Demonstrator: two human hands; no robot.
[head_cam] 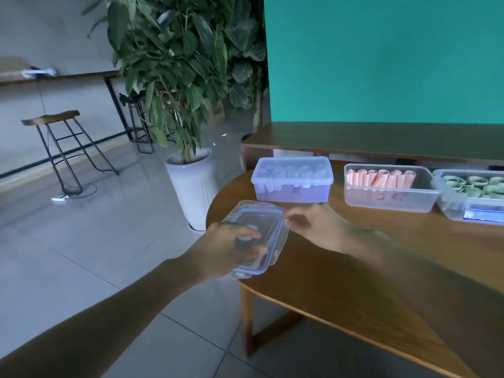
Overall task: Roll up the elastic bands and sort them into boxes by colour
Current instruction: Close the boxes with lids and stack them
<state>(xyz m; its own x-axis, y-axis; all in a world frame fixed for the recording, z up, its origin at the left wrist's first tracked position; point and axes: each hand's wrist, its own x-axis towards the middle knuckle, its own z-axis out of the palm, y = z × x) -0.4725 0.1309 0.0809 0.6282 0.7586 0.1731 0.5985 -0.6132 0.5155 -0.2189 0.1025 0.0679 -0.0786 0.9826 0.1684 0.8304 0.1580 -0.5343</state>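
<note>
The left hand [226,249] fingers curl around a clear plastic lid with a blue seal [259,236], gripping it at centre frame over the edge of the round wooden table [354,282]. The right hand [313,225] pinches the lid's right rim, though blur hides its fingertips. Behind them sits a closed clear box of pale rolls [291,180]. To its right an open clear box of pink rolled bands [387,186] stands beside a box of green rolls [474,192] cut off at the right edge.
</note>
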